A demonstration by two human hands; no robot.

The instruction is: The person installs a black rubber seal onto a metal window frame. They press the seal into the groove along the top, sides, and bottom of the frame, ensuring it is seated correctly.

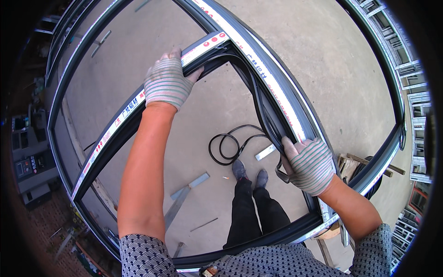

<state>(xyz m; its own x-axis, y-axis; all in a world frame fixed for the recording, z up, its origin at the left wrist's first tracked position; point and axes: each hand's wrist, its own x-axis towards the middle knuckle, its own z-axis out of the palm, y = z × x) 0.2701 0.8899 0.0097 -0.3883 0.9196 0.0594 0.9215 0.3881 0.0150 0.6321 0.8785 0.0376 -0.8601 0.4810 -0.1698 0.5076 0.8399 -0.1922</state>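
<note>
A large dark window frame (306, 107) with printed white protective film lies in front of me, divided by bars. My left hand (167, 79), in a striped knit glove, is closed over the crossbar (123, 111), its thumb on the inner edge near the corner joint. A long black rubber strip (256, 94) runs from that corner down along the right bar. My right hand (310, 165), gloved alike, is closed around the strip at this bar's inner edge. A short loop of strip pokes out below its thumb. The palm side of both hands is hidden.
Below the opening, slack strip lies coiled (221, 143) on the concrete floor near my shoes (239, 170). Metal supports (190, 186) stand under the frame. A grey machine (32, 159) is at the left, wood pieces (349, 167) at the right, and stacked frames (419, 134) along the far right.
</note>
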